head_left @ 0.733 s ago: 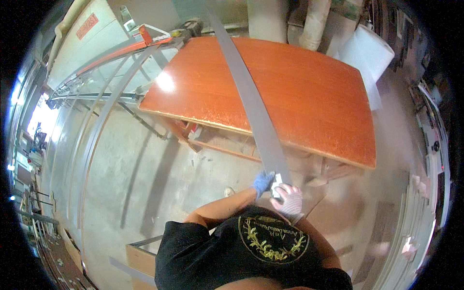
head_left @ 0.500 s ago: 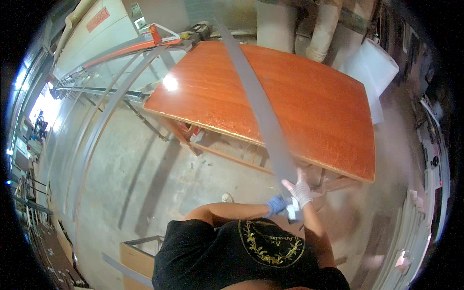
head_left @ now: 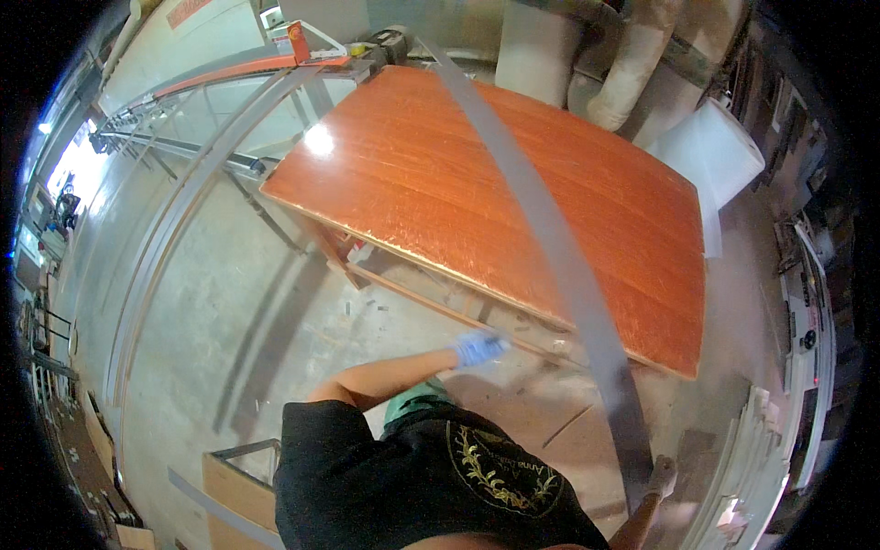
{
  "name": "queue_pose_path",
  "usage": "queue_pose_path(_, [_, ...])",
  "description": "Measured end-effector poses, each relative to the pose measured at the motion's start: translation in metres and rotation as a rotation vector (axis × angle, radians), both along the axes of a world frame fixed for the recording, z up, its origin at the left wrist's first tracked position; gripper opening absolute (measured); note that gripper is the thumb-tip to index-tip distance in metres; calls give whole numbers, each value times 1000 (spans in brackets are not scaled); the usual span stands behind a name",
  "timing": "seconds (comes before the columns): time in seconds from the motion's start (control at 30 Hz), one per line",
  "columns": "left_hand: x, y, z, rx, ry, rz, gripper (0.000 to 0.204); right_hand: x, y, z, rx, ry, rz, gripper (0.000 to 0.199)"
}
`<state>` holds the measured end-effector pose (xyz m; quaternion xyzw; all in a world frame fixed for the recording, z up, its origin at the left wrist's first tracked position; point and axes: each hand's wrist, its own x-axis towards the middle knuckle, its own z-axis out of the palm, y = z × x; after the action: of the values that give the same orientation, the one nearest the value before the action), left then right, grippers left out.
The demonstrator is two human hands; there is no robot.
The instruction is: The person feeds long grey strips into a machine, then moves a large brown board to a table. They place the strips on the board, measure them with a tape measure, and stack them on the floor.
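Observation:
A long, flat grey strip [head_left: 555,238] runs slantwise over the reddish-brown wooden table [head_left: 385,174], from beyond the far edge to my right side. Its near end hangs past the table's front edge. At that end my right hand [head_left: 662,478], in a pale glove, is closed on the strip's edge. My left hand [head_left: 481,349] wears a blue glove and is over the floor in front of the table, apart from the strip. Its fingers look curled and are blurred; a small dark patch shows at them, too unclear to name.
At the back left stands a machine with an orange rail [head_left: 229,73]; long strips [head_left: 183,197] extend from it. A white roll [head_left: 720,151] is beyond the table's right end. Stacked pale boards [head_left: 733,467] line the right. A box-like wooden piece [head_left: 234,490] stands lower left.
My hands, close together before, are now apart. The right has moved right and nearer to me with the strip's end; the left has shifted left and away from the strip.

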<state>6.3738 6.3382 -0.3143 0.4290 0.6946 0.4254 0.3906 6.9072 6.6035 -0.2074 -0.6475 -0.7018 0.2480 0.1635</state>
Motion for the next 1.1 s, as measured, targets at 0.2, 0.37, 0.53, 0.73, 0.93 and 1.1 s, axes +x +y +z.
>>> queue_pose_path(0.2, [-128,-9,50,222,-42,420,26,-241,13,25,263,-184,351,49])
queue_pose_path(0.37, [-234,-4,91,156,146,485,30,-505,27,18,557,-201,719,83])
queue_pose_path(0.53, [-367,5,83,115,220,568,37,-689,56,24,555,-283,707,86])
queue_pose_path(0.73, [-523,65,126,-21,535,512,51,-703,68,8,387,-158,756,82])
queue_pose_path(0.93, [-694,165,74,-100,441,574,48,-644,46,6,404,-240,835,85])
queue_pose_path(1.1, [-758,216,42,-284,-45,443,37,-625,48,-3,419,-227,861,90])
